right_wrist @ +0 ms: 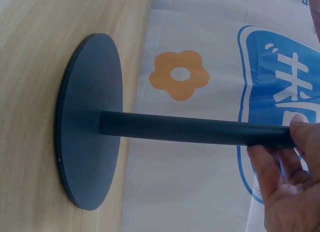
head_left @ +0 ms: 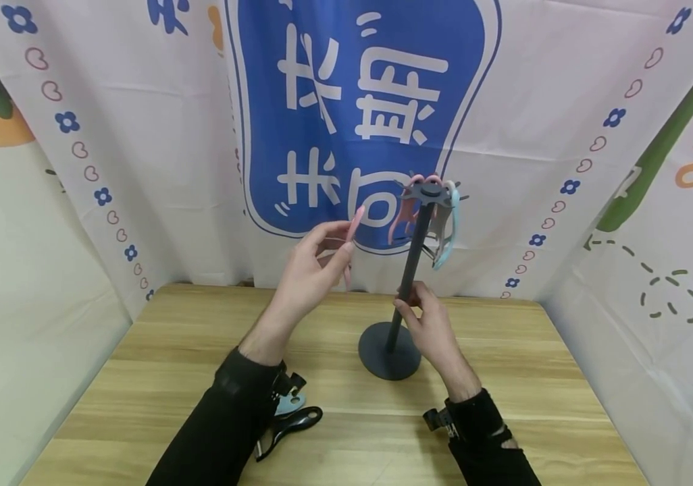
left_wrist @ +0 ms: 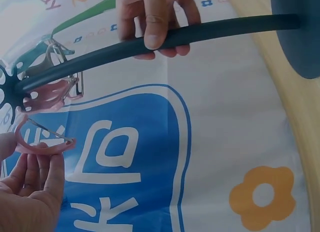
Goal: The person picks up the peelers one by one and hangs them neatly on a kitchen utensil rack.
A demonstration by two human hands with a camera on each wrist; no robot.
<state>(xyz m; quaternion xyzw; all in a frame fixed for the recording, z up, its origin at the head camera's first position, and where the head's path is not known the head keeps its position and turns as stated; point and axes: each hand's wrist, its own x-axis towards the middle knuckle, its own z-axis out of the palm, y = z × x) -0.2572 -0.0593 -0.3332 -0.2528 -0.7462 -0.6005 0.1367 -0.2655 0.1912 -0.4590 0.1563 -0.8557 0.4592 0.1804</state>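
While our right hand (head_left: 428,324) grips the upright pole (head_left: 410,270), our left hand (head_left: 313,270) pinches a pink clip (head_left: 352,236) just left of the rack head (head_left: 428,192); left's nearer.

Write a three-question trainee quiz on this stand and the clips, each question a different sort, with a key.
1. True or false: the right hand grips the pole of the dark stand.
2. Multiple choice: what does the left hand pinch? A) a pink clip B) the stand's round base C) the black tool on the table
3. Fill in: the clips hanging from the top disc are pink and light ____.

Key: 1 true; 2 A; 3 blue.
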